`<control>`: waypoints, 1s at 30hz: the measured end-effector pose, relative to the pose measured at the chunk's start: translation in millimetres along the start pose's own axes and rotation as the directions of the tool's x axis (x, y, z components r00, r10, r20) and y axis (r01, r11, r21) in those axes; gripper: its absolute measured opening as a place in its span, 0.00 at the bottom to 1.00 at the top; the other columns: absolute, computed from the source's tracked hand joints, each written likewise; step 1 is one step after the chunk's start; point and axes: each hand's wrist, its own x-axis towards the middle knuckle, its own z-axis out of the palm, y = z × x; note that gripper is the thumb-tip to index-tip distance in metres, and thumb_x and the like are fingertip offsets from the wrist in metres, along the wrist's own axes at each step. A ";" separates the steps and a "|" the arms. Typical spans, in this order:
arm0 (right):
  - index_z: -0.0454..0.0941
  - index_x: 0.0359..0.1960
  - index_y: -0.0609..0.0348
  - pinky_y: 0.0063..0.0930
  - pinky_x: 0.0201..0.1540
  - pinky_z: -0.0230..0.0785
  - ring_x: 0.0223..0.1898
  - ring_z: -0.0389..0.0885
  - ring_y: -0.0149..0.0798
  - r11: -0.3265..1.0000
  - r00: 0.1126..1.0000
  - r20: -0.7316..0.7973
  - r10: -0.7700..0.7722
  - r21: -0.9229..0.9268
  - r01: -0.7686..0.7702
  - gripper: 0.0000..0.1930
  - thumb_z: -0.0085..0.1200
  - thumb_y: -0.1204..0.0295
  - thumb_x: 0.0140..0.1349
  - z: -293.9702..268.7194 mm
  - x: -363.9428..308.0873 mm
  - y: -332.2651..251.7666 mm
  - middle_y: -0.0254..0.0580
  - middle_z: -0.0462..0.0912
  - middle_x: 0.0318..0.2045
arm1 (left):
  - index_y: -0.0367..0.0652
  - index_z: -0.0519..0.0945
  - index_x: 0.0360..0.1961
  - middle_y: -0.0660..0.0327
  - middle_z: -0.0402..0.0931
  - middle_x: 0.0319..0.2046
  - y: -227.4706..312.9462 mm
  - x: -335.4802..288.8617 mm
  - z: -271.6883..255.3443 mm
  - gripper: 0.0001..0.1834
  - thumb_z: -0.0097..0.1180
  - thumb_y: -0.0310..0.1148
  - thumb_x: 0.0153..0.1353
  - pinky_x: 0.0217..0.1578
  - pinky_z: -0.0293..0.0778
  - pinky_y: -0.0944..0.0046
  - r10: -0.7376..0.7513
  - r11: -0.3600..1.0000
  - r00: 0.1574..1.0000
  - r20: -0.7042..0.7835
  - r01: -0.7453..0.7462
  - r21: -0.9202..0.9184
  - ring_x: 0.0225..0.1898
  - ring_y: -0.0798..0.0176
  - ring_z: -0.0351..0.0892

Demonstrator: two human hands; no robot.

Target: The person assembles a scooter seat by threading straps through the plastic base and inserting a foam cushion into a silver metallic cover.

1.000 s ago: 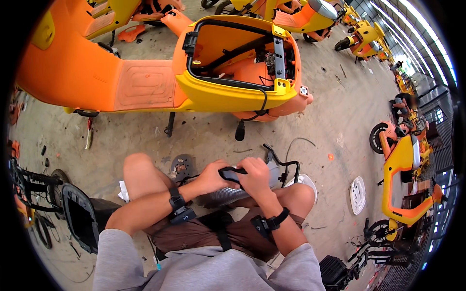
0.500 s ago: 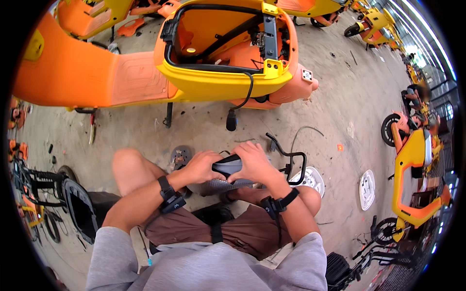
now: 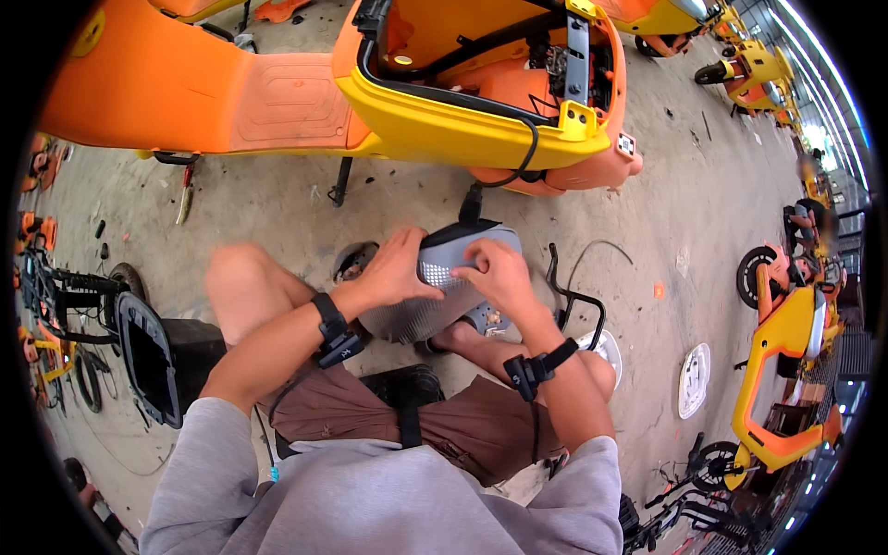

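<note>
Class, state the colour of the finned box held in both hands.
Grey finned box, seen in the head view.

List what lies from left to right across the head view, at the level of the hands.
Black frame leaning at the left → left hand → grey ribbed unit held in both hands → right hand → black metal bracket on the floor → white round disc on the floor → yellow and orange scooter.

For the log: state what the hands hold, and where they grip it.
Both hands grip a grey ribbed box above the knees: left hand on its left side, right hand over its upper right end.
</note>
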 end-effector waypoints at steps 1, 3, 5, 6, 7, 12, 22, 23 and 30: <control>0.82 0.41 0.59 0.42 0.48 0.71 0.39 0.80 0.52 0.992 0.986 -0.115 -0.124 -0.018 0.123 0.15 0.69 0.65 0.56 -3.6 0.7 1.8 0.47 0.81 0.34 | 0.30 0.68 0.57 0.39 0.71 0.52 9.1 -2.7 1.5 0.53 0.84 0.47 0.36 0.59 0.70 0.51 -0.075 0.996 0.997 0.030 0.076 -0.047 0.57 0.37 0.72; 0.83 0.45 0.59 0.40 0.51 0.71 0.44 0.80 0.52 0.925 0.868 -0.320 -0.379 -0.095 0.369 0.18 0.68 0.65 0.56 -14.0 9.5 5.2 0.48 0.82 0.37 | 0.30 0.68 0.57 0.40 0.72 0.51 13.3 -13.7 1.2 0.50 0.83 0.45 0.38 0.57 0.69 0.51 -0.034 0.996 0.998 0.045 0.038 -0.086 0.55 0.37 0.72; 0.83 0.49 0.59 0.39 0.54 0.71 0.49 0.79 0.52 0.907 0.891 -0.174 -0.418 -0.126 0.401 0.20 0.68 0.63 0.57 -23.4 11.8 19.1 0.48 0.83 0.41 | 0.31 0.68 0.58 0.42 0.72 0.50 13.1 -23.9 3.0 0.48 0.82 0.44 0.40 0.55 0.69 0.51 0.033 0.995 0.998 0.058 -0.027 -0.096 0.54 0.38 0.72; 0.83 0.51 0.59 0.39 0.56 0.71 0.52 0.79 0.52 0.898 0.896 -0.101 -0.431 -0.140 0.416 0.21 0.68 0.63 0.57 -25.6 12.2 26.2 0.48 0.83 0.43 | 0.32 0.69 0.58 0.43 0.72 0.50 10.4 -26.9 0.3 0.48 0.82 0.44 0.39 0.56 0.68 0.50 0.054 0.995 0.996 0.073 -0.048 -0.088 0.54 0.38 0.72; 0.84 0.50 0.60 0.38 0.56 0.72 0.52 0.80 0.52 0.966 0.965 0.049 -0.257 0.041 0.255 0.20 0.68 0.63 0.58 -26.7 12.7 26.4 0.47 0.84 0.46 | 0.32 0.69 0.58 0.44 0.72 0.51 11.1 -29.5 -6.2 0.49 0.82 0.45 0.39 0.57 0.68 0.50 0.076 0.994 0.993 0.088 -0.069 -0.084 0.55 0.39 0.72; 0.87 0.43 0.61 0.36 0.50 0.75 0.48 0.82 0.50 0.955 0.984 -0.026 -0.176 0.237 0.177 0.15 0.69 0.67 0.57 -8.4 5.8 14.0 0.49 0.85 0.45 | 0.36 0.65 0.66 0.45 0.70 0.57 15.5 -40.8 -9.8 0.55 0.80 0.49 0.40 0.60 0.66 0.48 0.096 0.995 0.995 0.023 -0.095 -0.033 0.60 0.40 0.70; 0.75 0.26 0.60 0.41 0.43 0.63 0.35 0.72 0.50 0.842 0.778 -0.325 -0.538 -0.256 0.475 0.11 0.64 0.69 0.58 38.7 19.1 -14.7 0.44 0.75 0.26 | 0.37 0.68 0.63 0.50 0.73 0.52 47.2 -31.7 11.3 0.56 0.79 0.54 0.33 0.53 0.68 0.48 -0.147 0.989 0.984 -0.102 0.149 0.020 0.56 0.44 0.72; 0.74 0.25 0.60 0.41 0.41 0.63 0.34 0.72 0.51 0.827 0.760 -0.331 -0.559 -0.295 0.479 0.11 0.64 0.69 0.57 36.9 23.2 -17.0 0.44 0.75 0.26 | 0.37 0.71 0.59 0.50 0.74 0.49 48.7 -30.7 12.2 0.52 0.79 0.52 0.33 0.52 0.69 0.48 -0.156 0.987 0.974 -0.164 0.158 0.002 0.55 0.44 0.73; 0.71 0.16 0.57 0.41 0.33 0.62 0.26 0.69 0.50 0.843 0.689 -0.486 -0.538 -0.291 0.453 0.14 0.65 0.70 0.52 56.4 54.8 -28.5 0.43 0.71 0.17 | 0.36 0.71 0.61 0.48 0.76 0.52 26.4 -23.0 -9.0 0.54 0.82 0.47 0.31 0.57 0.70 0.49 -0.160 0.981 0.963 -0.215 0.130 -0.147 0.56 0.41 0.74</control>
